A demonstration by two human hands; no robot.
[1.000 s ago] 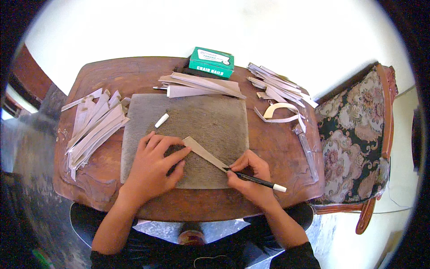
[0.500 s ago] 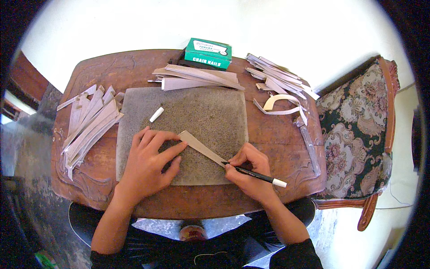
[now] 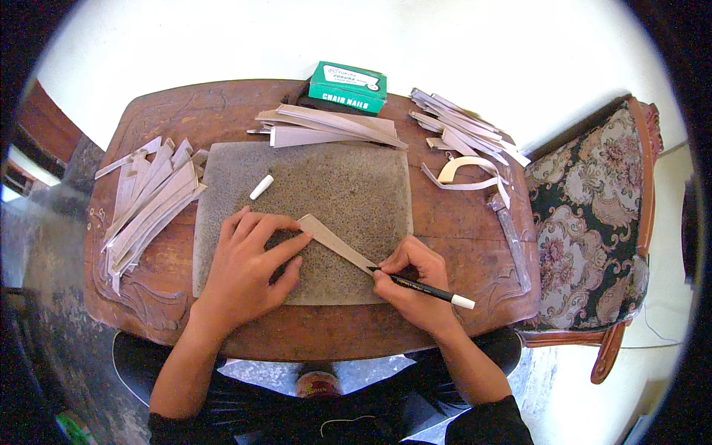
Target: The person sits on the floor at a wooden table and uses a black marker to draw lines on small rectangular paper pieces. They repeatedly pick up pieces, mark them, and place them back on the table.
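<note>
A narrow tapered strip, grey-beige like card or thin leather, lies slantwise on the speckled grey mat. My left hand rests on the mat with fingers spread, its index fingertip touching the strip's wider upper end. In my right hand is a black marker pen with a white end, gripped between thumb and fingers. The pen's tip meets the strip near its lower right end. A loose white pen cap lies on the mat beyond my left hand.
The mat sits on a carved wooden table. Stacks of similar strips lie left, behind the mat and far right. A green box stands at the back. A curved cream piece and a flowered chair are right.
Both hands, the strip and the pen keep almost the same places. The whole view has shifted very slightly.
</note>
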